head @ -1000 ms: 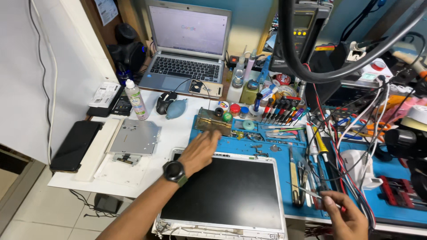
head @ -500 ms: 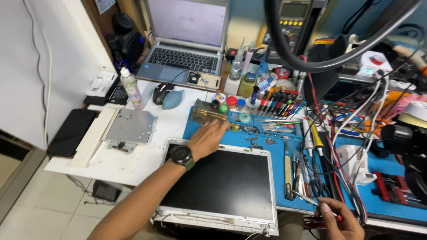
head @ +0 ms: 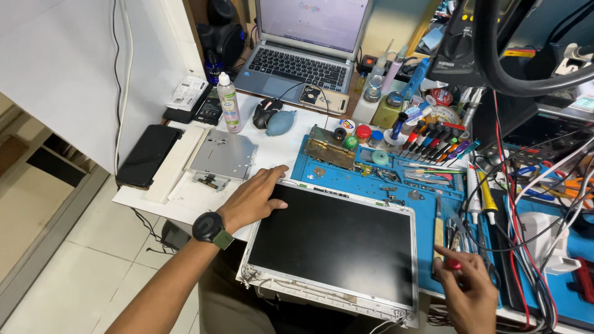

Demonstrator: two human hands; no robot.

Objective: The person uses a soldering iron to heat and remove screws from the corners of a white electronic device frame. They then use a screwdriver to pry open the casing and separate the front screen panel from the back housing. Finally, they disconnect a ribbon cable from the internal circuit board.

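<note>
1. On the blue rubber work mat lies a bare laptop screen panel with a black glass face and a white frame; it sits near the front edge of the bench and hangs a little over the white table top.
2. At the upper left corner of this panel rests the left hand, flat, fingers spread and loosely apart, pressing on the corner and closed on nothing. A black wristwatch with a green strap is on its wrist.
3. Near the right edge of the panel, the right hand has its fingers curled together around a small tool with a red end; the rest of the tool is hidden.
4. Just behind the left hand lies a flat grey metal drive case, beside a white strip and a black phone.
5. Farther back stand a clear plastic bottle with a green label, a black mouse and an open silver laptop.
</note>
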